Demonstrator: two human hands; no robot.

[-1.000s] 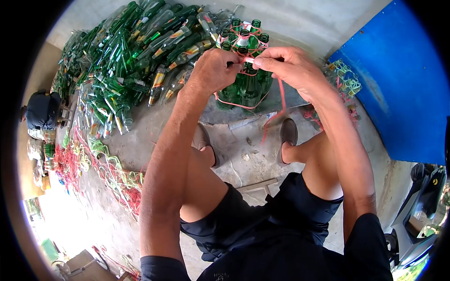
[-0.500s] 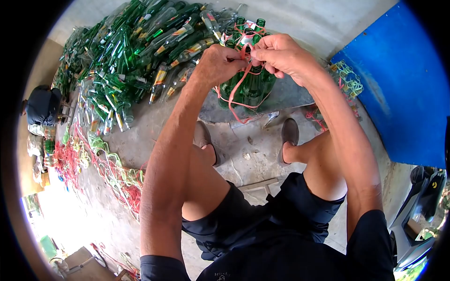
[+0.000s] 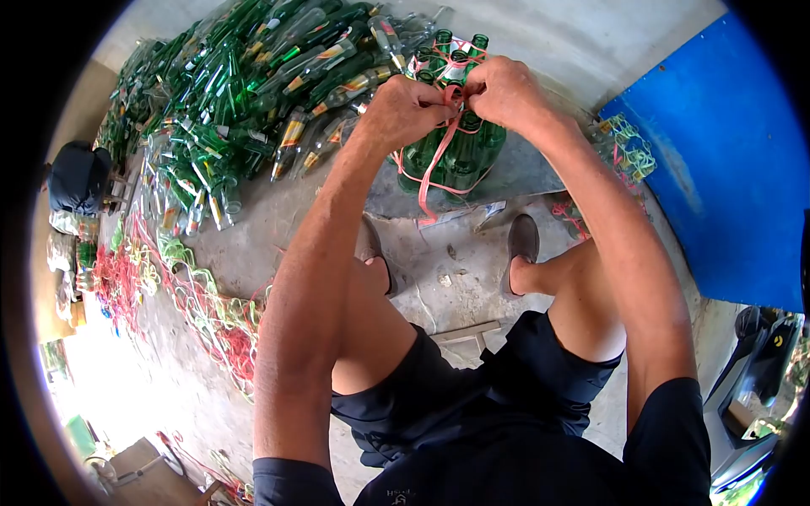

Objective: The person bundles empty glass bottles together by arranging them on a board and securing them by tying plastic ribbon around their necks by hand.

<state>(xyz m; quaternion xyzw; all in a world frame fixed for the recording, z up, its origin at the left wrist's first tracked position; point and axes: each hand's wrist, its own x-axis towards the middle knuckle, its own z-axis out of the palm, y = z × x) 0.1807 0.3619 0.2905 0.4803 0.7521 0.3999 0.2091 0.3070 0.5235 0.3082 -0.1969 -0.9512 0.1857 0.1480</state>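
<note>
A bundle of upright green glass bottles (image 3: 462, 160) stands in front of me on a low slab (image 3: 531, 173). Pink plastic strap (image 3: 437, 160) runs around the bottles and across their necks, with one loose end hanging at the front. My left hand (image 3: 411, 108) pinches the strap at the bottle tops. Close beside it, my right hand (image 3: 504, 91) has its fingers closed on the same strap, which forms a small loop between the two hands. The right fingertips are partly hidden behind that hand.
A large heap of green and clear bottles (image 3: 245, 93) lies at the left against the wall. Tangled red and green straps (image 3: 211, 312) cover the floor at left, and more strap (image 3: 631, 148) lies right of the slab. A blue panel (image 3: 717, 169) leans at the right.
Both hands stay at the bottle tops. The right hand has turned and drawn its fingers in, and the strap between the hands now makes a tighter loop. The view has shifted slightly.
</note>
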